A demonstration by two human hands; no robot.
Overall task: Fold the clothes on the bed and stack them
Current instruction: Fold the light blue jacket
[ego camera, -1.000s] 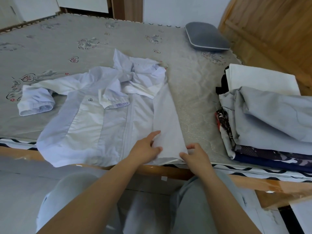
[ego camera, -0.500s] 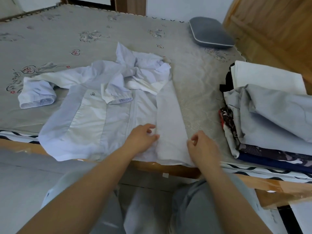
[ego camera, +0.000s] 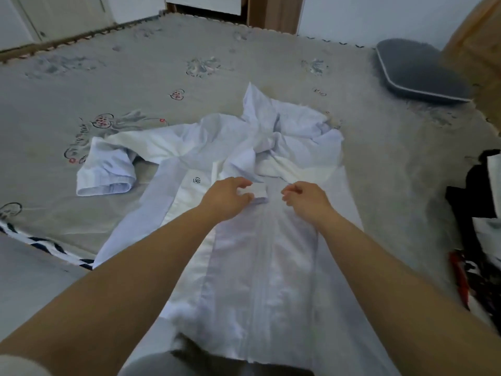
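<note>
A pale blue and white zip jacket [ego camera: 244,267] lies spread on the bed [ego camera: 162,77], its right side folded inward in a long strip. One sleeve [ego camera: 108,172] stretches out to the left; the other is folded across the chest, its cuff [ego camera: 259,191] at the middle. My left hand [ego camera: 226,198] pinches that cuff between thumb and fingers. Just right of the cuff, my right hand [ego camera: 306,199] hovers over the jacket with fingers half curled, holding nothing. The hood is bunched at the top.
A stack of folded clothes [ego camera: 482,240] sits at the right edge of the bed, partly cut off. A grey pillow [ego camera: 417,71] lies at the far right corner. The wooden headboard rises beyond it.
Both hands left the jacket's bottom hem and reached forward to the chest. My left hand has taken hold of the folded sleeve's cuff. The camera moved in closer over the jacket.
</note>
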